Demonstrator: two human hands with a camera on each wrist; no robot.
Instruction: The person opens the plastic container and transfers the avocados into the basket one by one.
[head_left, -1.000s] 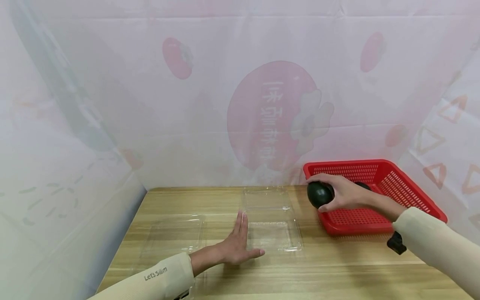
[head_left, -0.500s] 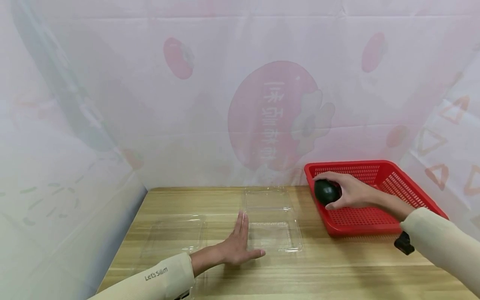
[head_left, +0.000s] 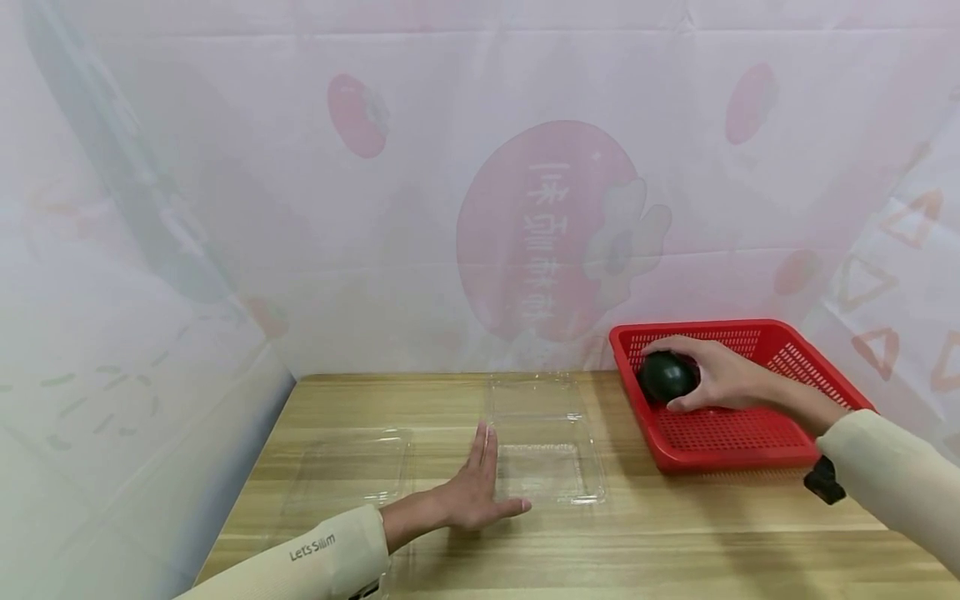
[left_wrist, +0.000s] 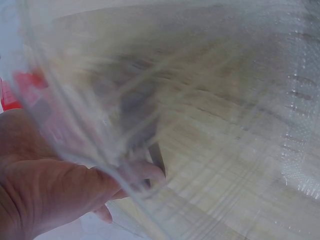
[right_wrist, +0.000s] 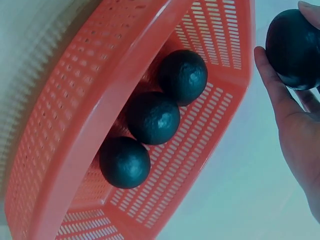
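Observation:
My right hand (head_left: pixel 712 375) grips a dark green avocado (head_left: pixel 667 377) over the left part of a red plastic basket (head_left: pixel 735 458). In the right wrist view, the held avocado (right_wrist: pixel 295 47) sits between the thumb and fingers. Three more avocados (right_wrist: pixel 154 118) lie in a row inside the basket there; my hand hides them in the head view. My left hand (head_left: pixel 471 492) has its fingers straight, at the left edge of an opened clear plastic container (head_left: pixel 540 471). Clear plastic (left_wrist: pixel 225 125) blurs much of the left wrist view, partly in front of my hand (left_wrist: pixel 55 190).
Another clear plastic container (head_left: pixel 352 467) lies to the left on the wooden table (head_left: pixel 637 542), partly under the left forearm. A printed pale sheet (head_left: pixel 405 250) stands as a wall behind the table and along both sides.
My right hand has moved right with the avocado, from the basket's left rim to over its inside. The left hand has stayed in place.

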